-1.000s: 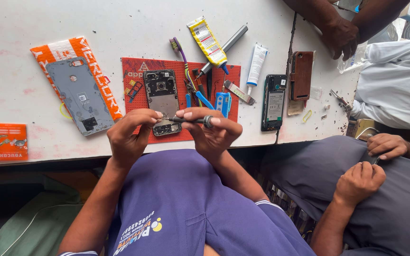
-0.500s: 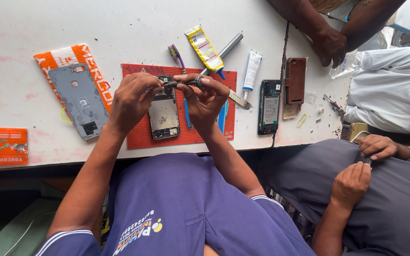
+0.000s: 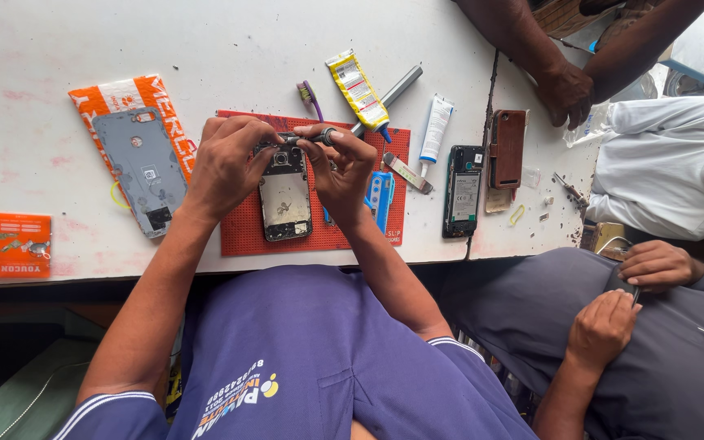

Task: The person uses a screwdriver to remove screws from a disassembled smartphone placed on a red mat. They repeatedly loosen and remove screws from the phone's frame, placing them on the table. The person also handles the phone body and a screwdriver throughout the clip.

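Both forearms are reaching up from six o'clock over a red work mat. The left hand and right hand are meeting fingertip to fingertip, pinching a small dark tool held level between them. It is hovering above the top end of an opened smartphone lying at the mat's centre.
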